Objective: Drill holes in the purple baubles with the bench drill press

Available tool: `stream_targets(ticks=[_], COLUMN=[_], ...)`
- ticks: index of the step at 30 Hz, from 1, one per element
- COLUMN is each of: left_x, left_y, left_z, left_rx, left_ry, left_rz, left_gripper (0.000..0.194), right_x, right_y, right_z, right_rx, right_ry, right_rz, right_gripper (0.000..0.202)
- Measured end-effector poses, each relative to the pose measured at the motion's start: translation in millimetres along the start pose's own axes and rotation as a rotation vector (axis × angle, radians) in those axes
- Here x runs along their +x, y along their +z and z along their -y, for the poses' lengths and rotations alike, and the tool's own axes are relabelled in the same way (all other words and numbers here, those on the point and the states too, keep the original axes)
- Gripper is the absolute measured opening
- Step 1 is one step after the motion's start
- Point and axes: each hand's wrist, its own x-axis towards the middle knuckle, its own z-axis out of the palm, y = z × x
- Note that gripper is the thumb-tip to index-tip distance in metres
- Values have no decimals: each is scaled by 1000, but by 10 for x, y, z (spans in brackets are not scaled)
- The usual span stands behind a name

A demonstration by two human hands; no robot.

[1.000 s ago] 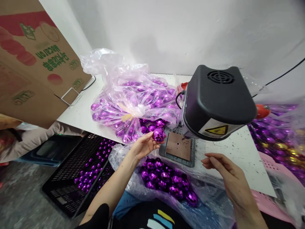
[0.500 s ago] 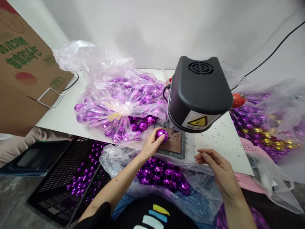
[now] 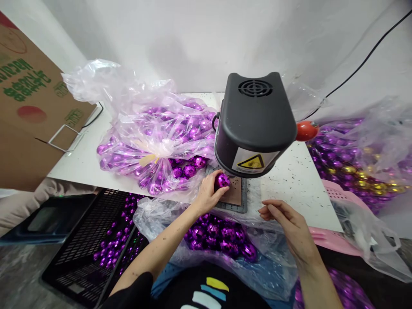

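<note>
Between the thumb and fingers of my left hand (image 3: 210, 192) is a shiny purple faceted ball (image 3: 222, 181), held over a brown plate (image 3: 234, 195) on a grey base. The black machine head (image 3: 255, 124), with a yellow warning label, hangs just above and to the right of it. My right hand (image 3: 288, 221) hovers near the front edge of the table, its fingers curled loosely together; whether something small is between them is hidden. Below the table edge, purple balls (image 3: 222, 234) lie in an open clear bag on my lap.
A clear bag of purple balls (image 3: 161, 141) covers the table's left part. A cardboard box (image 3: 35, 111) stands far left, above a black crate (image 3: 86, 240). A red knob (image 3: 307, 130) sits right of the machine. Pink basket (image 3: 334, 242) and purple and gold balls (image 3: 350, 171) are at right.
The view has shifted, so the machine appears farther left. My left hand has brought the purple ball closer under the machine head. My right hand keeps nearly the same pose.
</note>
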Motion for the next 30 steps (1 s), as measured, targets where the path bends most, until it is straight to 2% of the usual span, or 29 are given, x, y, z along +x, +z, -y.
stream_targets(ticks=[5, 11, 17, 21, 25, 30], left_x=[-16, -29, -7, -9, -26, -23], left_y=[31, 90, 57, 72, 92, 87], left_z=[13, 77, 75, 88, 95, 46], left_rx=[163, 188, 127, 101, 84, 84], left_ry=[158, 219, 222, 204, 169, 160], left_rz=[78, 72, 144, 90, 50, 57], left_gripper=[51, 50, 52, 50, 56, 50], right_x=[0, 9, 15, 6, 26, 57], right_y=[-7, 33, 269, 407, 432, 399], right_z=[-17, -90, -310, -475, -574, -575], right_rx=[-9, -68, -260, -403, -494, -523], right_ry=[18, 28, -47, -135, -206, -234], right_rz=[2, -11, -106, -124, -116, -82], right_gripper=[50, 50, 55, 64, 67, 62])
